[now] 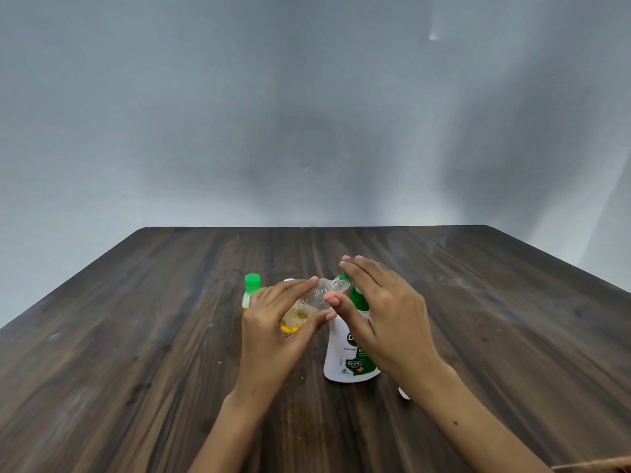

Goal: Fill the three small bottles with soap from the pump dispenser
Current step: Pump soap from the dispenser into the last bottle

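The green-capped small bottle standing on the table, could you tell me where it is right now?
In the head view, the green-capped small bottle stands left of centre on the table, just behind the left hand.

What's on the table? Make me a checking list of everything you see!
Surface: dark wooden table, bare wood showing all round.
Job's things: white pump dispenser stands upright; a clear small bottle, tilted with its neck toward the green pump nozzle, holds a little yellow soap at its bottom; a green-capped bottle stands behind the left hand.
Clutter: a small white thing peeks out beside the right forearm; cannot tell what it is.
Hands: left hand holds the clear small bottle; right hand rests flat on the pump top.
Cables: nothing seen.
Surroundings: plain grey wall.
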{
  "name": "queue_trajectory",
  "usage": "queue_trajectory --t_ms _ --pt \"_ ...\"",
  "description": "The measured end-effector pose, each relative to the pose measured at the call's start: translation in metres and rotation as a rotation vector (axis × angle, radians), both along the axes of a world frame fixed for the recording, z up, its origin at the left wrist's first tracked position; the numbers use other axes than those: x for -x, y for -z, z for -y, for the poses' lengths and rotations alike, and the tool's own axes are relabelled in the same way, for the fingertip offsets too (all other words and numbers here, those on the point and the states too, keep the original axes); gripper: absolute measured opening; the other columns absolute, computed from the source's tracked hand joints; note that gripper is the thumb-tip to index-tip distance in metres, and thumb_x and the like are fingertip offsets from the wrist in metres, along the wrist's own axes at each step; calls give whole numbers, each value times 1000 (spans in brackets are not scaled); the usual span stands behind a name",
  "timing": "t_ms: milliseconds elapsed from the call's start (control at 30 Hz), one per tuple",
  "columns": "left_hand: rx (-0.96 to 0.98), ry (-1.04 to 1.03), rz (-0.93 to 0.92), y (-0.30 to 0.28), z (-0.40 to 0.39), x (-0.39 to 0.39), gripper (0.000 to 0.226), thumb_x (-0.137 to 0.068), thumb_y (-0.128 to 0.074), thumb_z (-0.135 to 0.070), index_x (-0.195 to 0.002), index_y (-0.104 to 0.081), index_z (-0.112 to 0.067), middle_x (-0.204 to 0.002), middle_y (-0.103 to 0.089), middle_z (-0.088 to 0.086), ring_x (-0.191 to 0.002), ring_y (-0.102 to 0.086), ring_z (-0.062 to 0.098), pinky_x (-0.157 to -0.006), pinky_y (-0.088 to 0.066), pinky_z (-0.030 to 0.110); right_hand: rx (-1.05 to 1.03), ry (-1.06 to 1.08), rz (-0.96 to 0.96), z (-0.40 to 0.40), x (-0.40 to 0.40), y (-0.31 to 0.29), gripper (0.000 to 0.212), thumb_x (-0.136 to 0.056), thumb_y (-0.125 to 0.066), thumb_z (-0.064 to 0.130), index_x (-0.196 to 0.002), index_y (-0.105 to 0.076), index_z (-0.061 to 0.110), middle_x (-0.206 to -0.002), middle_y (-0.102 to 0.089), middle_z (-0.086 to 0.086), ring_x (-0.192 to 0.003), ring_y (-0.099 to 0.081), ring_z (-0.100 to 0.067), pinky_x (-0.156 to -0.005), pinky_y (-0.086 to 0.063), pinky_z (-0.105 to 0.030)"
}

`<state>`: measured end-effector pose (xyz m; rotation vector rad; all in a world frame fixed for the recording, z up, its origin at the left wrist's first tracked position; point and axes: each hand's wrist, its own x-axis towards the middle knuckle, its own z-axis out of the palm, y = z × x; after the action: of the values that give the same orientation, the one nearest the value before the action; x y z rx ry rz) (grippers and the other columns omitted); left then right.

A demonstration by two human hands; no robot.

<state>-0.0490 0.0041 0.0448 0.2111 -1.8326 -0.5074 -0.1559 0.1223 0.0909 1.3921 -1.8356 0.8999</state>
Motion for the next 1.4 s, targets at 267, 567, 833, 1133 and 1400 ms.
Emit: queue_trajectory --t_ms 267,567,833,1133,1400 --pt "-50 -22 -66 7 3 -4 46 -75 -71 -49 -113 -69 -22 -111 -64 -21 -110 -55 -8 -87 -52 47 37 -10 30 2 2 -3 79 -94 -19 67 -114 -68 9 -116 -67 -4 -105 -64 -20 -86 -46 -28" --pt "9 -12 -74 -7 -2 -2 49 -84 -56 -66 -114 -63 -28 -114 -57 -30 -109 -52 -16 -90 -43 34 20 0 2 2 2 -2 79 -94 -19 66 -117 -66 7 -119 -65 -7 -108 -63 -23 -89 -47 -37" --pt "2 22 -26 -4 -2 0 55 -86 -52 -67 -114 -68 -22 -113 -66 -17 -106 -61 -3 -89 -45 36 19 37 -19 1 0 4 78 -94 -20 66 -110 -70 8 -111 -69 -6 -102 -66 -22 -89 -44 -33" --pt "18 -14 0 -6 -3 -2 57 -86 -51 -67 -114 -69 -21 -113 -67 -15 -105 -61 -2 -90 -45 42 12 31 -14 0 1 0 76 -94 -22 65 -111 -69 8 -112 -69 -5 -103 -65 -20 -87 -43 -27" --pt "0 -15 -8 -10 -7 -2 55 -85 -50 -69 -115 -66 -26 -112 -65 -19 -103 -60 -3 -91 -42 35 35 29 -24 -1 -2 -6 74 -95 -21 64 -110 -69 9 -110 -69 -5 -100 -65 -20 -84 -45 -27"
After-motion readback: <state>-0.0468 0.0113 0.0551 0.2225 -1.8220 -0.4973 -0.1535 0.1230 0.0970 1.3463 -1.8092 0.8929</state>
